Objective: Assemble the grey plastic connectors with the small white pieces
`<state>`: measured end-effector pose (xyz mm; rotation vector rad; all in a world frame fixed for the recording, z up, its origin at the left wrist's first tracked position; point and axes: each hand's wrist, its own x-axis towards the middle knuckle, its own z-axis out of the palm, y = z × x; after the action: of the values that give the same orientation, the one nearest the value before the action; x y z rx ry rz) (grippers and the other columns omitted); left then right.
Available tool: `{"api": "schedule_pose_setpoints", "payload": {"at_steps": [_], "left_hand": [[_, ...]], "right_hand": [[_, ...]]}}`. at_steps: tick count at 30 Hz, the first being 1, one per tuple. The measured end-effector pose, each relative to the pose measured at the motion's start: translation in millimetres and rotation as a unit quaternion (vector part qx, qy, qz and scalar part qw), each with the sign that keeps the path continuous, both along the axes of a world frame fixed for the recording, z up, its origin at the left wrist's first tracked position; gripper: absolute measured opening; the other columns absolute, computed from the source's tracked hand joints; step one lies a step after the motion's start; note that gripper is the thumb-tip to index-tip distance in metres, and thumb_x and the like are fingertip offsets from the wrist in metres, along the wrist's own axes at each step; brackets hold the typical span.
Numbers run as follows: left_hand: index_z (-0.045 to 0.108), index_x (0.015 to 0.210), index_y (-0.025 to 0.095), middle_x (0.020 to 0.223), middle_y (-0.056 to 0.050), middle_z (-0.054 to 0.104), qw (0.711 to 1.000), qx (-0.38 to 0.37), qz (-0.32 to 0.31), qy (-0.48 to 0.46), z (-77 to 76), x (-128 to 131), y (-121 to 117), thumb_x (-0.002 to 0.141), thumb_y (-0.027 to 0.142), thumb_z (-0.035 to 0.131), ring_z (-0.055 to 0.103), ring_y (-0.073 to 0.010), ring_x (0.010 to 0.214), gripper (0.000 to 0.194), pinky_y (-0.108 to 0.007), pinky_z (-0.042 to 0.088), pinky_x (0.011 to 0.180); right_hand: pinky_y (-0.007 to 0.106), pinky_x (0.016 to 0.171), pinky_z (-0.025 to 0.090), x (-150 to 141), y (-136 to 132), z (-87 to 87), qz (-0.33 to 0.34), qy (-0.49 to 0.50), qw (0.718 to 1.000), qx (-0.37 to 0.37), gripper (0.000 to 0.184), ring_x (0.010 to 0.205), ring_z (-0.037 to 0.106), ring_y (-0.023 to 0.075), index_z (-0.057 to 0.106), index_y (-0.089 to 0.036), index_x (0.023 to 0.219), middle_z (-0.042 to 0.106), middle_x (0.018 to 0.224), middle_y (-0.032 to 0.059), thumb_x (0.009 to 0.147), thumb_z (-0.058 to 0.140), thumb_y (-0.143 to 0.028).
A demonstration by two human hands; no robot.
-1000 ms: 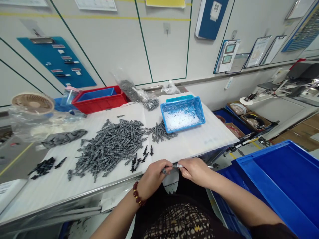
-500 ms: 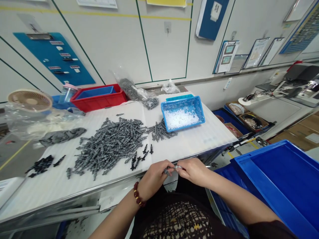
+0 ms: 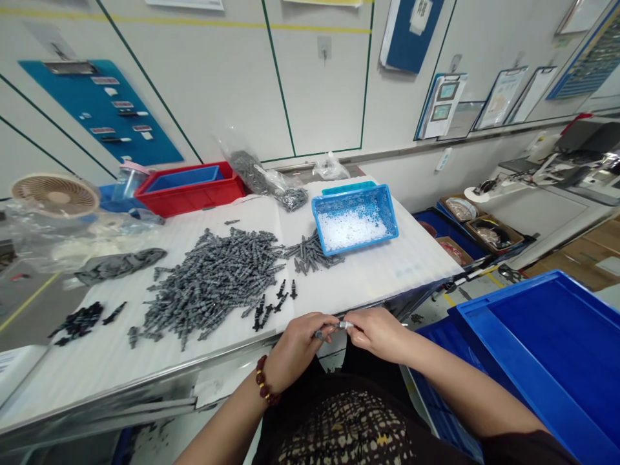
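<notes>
My left hand (image 3: 303,336) is closed round a slim grey ribbed plastic fitting (image 3: 320,335), just past the table's front edge. Against its right end, my right hand (image 3: 376,330) pinches a small white piece (image 3: 345,325), which looks like a ring; the fingertips partly cover it. On the table beyond lies a big heap of grey plastic fittings (image 3: 213,278), with a smaller heap of grey fittings (image 3: 310,256) to its right. A tilted light-blue bin (image 3: 358,248) holds a mass of tiny white rings (image 3: 351,227). Several black fittings (image 3: 265,314) lie near the front edge.
More black fittings (image 3: 80,321) are at the table's left end, near a grey cloth-like bundle (image 3: 121,263) and a fan (image 3: 55,194). At the back stand a red bin (image 3: 194,202) and plastic bags of parts (image 3: 252,173). Large blue trays (image 3: 542,349) are at my right.
The hands stay together in nearly the same place. The fitting has shifted slightly in my left fingers, and the white piece at its right end shows more clearly.
</notes>
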<state>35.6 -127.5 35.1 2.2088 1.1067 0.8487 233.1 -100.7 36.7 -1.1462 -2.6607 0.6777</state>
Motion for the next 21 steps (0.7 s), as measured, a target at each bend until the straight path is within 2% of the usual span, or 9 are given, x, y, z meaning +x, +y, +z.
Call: {"api": "schedule_pose_setpoints", "payload": {"at_steps": [6,10,13,15,18,20,21], "left_hand": [[0.064,0.097,0.019,0.067,-0.001,0.063,1.0,0.008,0.003,-0.003,-0.2,0,0,0.091,0.022,0.045,0.058,-0.0117,0.062,0.02,-0.021,0.047,0.064],[0.065,0.098,0.019,0.069,-0.002,0.064,1.0,0.003,0.004,-0.007,-0.8,1,-1,0.09,0.022,0.046,0.059,-0.0121,0.064,0.021,-0.022,0.047,0.065],[0.066,0.096,0.019,0.069,-0.002,0.065,0.999,-0.032,0.017,-0.026,-5.1,-2,-1,0.088,0.024,0.048,0.059,-0.0125,0.062,0.02,-0.023,0.047,0.064],[0.066,0.099,0.018,0.07,-0.003,0.066,0.99,-0.113,0.051,-0.068,-9.1,-6,1,0.086,0.028,0.049,0.055,-0.0111,0.054,0.023,-0.023,0.047,0.057],[0.062,0.106,0.015,0.071,-0.003,0.064,0.948,-0.245,0.127,-0.156,-11.2,-15,13,0.083,0.036,0.052,0.05,-0.0094,0.048,0.033,-0.021,0.043,0.047],[0.06,0.103,0.013,0.067,-0.001,0.06,0.939,-0.249,0.171,-0.164,-7.6,-19,28,0.082,0.038,0.052,0.05,-0.0098,0.049,0.033,-0.02,0.041,0.045],[0.06,0.097,0.013,0.064,0.0,0.057,0.95,-0.216,0.188,-0.121,-4.6,-20,39,0.084,0.039,0.049,0.049,-0.0099,0.048,0.031,-0.02,0.04,0.045]], "right_hand": [[0.025,0.053,0.019,-2,-2,1.0,-0.027,-0.018,0.999,0.029,0.027,0.059,0.05,0.013,0.059,-0.017,0.072,0.06,0.064,0.0012,0.09,0.045,-0.031],[0.025,0.053,0.019,-3,-1,-0.4,-0.038,-0.025,0.999,0.026,0.028,0.06,0.05,0.0131,0.059,-0.017,0.071,0.059,0.064,0.001,0.089,0.045,-0.033],[0.026,0.053,0.018,-1,1,-2.8,-0.051,-0.035,0.998,0.011,0.027,0.06,0.049,0.0129,0.058,-0.017,0.069,0.058,0.063,0.001,0.088,0.046,-0.031],[0.026,0.053,0.019,3,4,-4.8,-0.067,-0.031,0.997,-0.008,0.027,0.059,0.049,0.0128,0.057,-0.017,0.068,0.057,0.062,0.0008,0.089,0.045,-0.029],[0.024,0.055,0.025,10,8,-8.9,-0.078,0.02,0.996,-0.049,0.026,0.061,0.05,0.0131,0.056,-0.018,0.073,0.058,0.067,0.0011,0.091,0.039,-0.028],[0.023,0.058,0.031,15,11,-12.4,-0.064,0.072,0.993,-0.069,0.025,0.066,0.053,0.0141,0.055,-0.018,0.079,0.059,0.073,0.0023,0.093,0.036,-0.027],[0.023,0.061,0.033,17,12,-14.3,-0.054,0.095,0.991,-0.074,0.025,0.069,0.054,0.0147,0.055,-0.018,0.082,0.06,0.076,0.0031,0.093,0.035,-0.028]]}}
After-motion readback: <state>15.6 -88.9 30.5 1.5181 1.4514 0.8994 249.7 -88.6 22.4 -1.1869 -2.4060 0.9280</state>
